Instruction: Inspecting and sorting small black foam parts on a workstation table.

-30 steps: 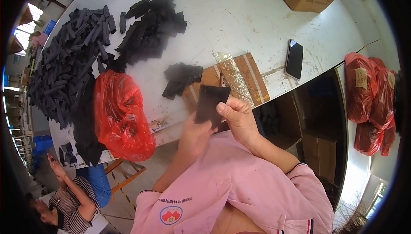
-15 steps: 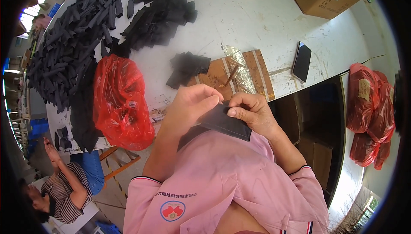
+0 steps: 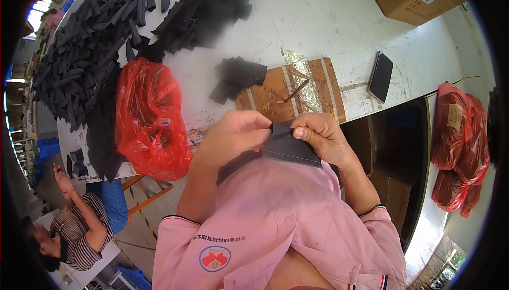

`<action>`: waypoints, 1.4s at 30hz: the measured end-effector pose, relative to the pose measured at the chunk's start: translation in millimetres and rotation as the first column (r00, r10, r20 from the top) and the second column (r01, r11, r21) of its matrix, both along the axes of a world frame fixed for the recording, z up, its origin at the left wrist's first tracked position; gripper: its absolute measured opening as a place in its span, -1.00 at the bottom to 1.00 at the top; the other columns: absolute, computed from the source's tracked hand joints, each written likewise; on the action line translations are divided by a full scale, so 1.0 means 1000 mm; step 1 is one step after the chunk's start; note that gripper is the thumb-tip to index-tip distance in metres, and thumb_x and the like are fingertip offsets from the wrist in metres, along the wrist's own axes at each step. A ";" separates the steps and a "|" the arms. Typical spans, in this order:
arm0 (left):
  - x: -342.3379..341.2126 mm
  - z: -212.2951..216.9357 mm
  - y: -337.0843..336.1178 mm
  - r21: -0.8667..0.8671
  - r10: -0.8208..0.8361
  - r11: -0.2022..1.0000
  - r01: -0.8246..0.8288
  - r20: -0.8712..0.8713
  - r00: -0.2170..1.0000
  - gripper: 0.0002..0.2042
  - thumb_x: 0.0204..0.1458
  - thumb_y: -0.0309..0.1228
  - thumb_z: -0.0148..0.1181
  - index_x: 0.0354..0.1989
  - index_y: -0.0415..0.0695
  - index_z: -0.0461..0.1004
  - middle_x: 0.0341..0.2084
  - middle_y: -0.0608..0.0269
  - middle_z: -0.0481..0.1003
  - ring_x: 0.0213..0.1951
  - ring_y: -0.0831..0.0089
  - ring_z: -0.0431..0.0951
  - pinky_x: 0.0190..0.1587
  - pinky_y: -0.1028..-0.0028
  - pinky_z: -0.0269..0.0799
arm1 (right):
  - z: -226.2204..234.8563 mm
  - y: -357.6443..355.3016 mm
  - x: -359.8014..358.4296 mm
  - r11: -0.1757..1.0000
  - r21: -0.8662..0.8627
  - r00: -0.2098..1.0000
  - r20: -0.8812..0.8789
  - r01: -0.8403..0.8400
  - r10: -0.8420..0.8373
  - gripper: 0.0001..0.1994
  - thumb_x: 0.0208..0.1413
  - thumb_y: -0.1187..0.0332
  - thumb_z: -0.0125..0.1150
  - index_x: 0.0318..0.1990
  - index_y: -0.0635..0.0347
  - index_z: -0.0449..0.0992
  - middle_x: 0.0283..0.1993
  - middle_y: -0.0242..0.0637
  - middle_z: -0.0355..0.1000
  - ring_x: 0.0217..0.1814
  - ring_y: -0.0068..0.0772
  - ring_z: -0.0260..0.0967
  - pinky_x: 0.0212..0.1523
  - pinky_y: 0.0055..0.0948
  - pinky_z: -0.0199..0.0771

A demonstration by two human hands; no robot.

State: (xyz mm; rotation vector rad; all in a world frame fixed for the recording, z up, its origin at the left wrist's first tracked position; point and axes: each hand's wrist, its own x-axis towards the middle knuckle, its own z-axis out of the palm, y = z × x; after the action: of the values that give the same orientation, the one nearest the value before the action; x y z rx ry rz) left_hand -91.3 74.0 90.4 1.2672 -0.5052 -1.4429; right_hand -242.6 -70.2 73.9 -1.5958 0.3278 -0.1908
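So the dark fabric piece (image 3: 289,146) is a flat, matte, soft-looking sheet, held up close to the chest over the pink shirt (image 3: 275,221). The right hand (image 3: 323,136) is closed around its top edge, thumb pressed on it, and the left hand (image 3: 236,136) is curled shut on the same edge right beside it.

Just past the hands sits a worn wooden board (image 3: 275,91) with shiny tape strips, a thin stick (image 3: 294,92) and a small stack of black pieces (image 3: 237,78). A crinkly red plastic bag (image 3: 148,120) hangs off the table (image 3: 318,19) edge. Big heaps of dark strips (image 3: 85,51) fill the left; the middle of the white top is bare.
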 end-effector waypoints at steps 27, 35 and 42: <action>-0.027 -0.028 0.001 -0.101 0.447 0.816 -0.569 -0.514 0.732 -0.81 -0.23 -0.72 -0.01 -0.39 -0.21 0.30 -0.60 0.30 0.34 -0.80 0.72 0.08 -0.75 0.69 0.01 | -0.039 0.029 0.035 0.949 0.191 0.960 0.082 0.250 -0.269 -0.91 -0.22 0.54 0.19 -0.49 0.32 0.45 -0.55 -0.38 0.34 -0.57 -0.57 0.24 -0.62 -0.58 0.19; -0.031 -0.056 -0.006 -0.318 0.754 0.654 -0.686 0.352 0.555 -0.82 -0.26 -0.76 -0.07 -0.46 -0.25 0.33 -0.57 0.32 0.35 -0.74 0.71 0.24 -0.72 0.71 0.15 | -0.028 0.034 0.037 0.611 0.791 0.997 -0.068 0.028 0.044 -0.87 -0.06 0.35 0.18 -0.41 0.19 0.40 -0.61 -0.52 0.20 -0.60 -0.71 0.06 -0.60 -0.72 0.03; -0.024 -0.036 0.000 -0.201 0.524 0.828 -0.524 -0.054 0.850 -0.74 -0.24 -0.76 0.02 -0.34 -0.23 0.26 -0.55 0.16 0.42 -0.80 0.71 0.20 -0.79 0.73 0.06 | -0.044 0.028 0.032 0.771 0.632 0.995 -0.001 0.078 -0.100 -0.79 -0.01 0.22 0.15 -0.49 0.15 0.36 -0.58 -0.54 0.24 -0.57 -0.74 0.11 -0.58 -0.74 0.08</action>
State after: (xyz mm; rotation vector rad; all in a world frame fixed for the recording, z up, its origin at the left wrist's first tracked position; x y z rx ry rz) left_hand -115.3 73.6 54.3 1.1243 -0.2666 -0.8954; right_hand -210.4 -42.2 30.1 -0.9016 0.3934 -0.1557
